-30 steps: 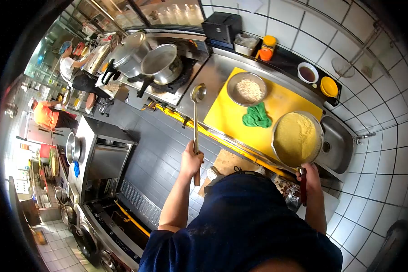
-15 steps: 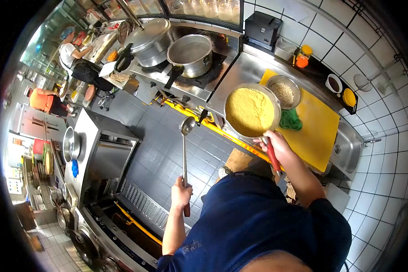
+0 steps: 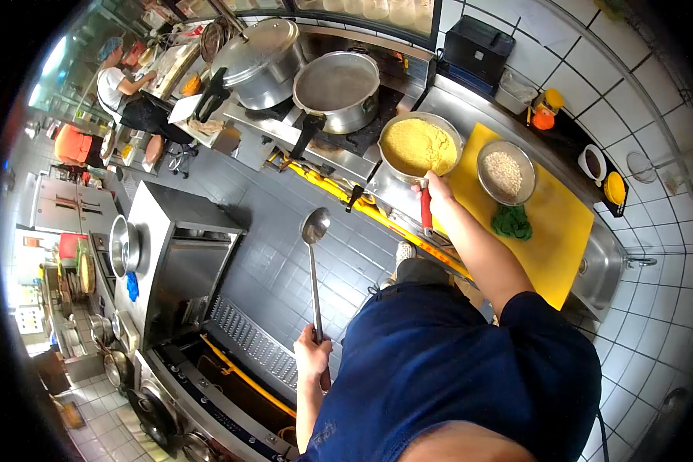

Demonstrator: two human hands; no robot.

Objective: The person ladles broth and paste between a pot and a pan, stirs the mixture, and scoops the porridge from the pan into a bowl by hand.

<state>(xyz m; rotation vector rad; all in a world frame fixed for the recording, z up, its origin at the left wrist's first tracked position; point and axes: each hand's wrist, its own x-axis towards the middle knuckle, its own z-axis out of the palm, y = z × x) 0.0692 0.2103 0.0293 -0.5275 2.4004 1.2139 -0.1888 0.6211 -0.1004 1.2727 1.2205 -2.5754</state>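
My left hand (image 3: pixel 313 356) is wrapped round the handle of a long metal ladle (image 3: pixel 313 269), its bowl raised over the floor. With my right hand (image 3: pixel 437 192) I grip the red handle of a saucepan (image 3: pixel 423 179) by its pan end. Yellow, crumbly meal (image 3: pixel 417 145) fills much of the pan, which is over the steel counter just right of the stove; whether it rests there I cannot tell. Right of it, a metal bowl of pale grains (image 3: pixel 505 174) sits on the yellow cutting board (image 3: pixel 550 231), near a bunched green cloth (image 3: pixel 511 222).
On the stove stand a large open pot (image 3: pixel 337 92) and a lidded pot (image 3: pixel 260 65). A yellow gas pipe (image 3: pixel 331 183) runs along the front. A sink (image 3: pixel 602 269) is at the right. A steel cabinet (image 3: pixel 181 231) stands left; two people work beyond, one in white (image 3: pixel 114 88).
My right hand has moved the saucepan left toward the stove, away from the grain bowl. The ladle has shifted slightly, held in my left hand. The view has shifted too.
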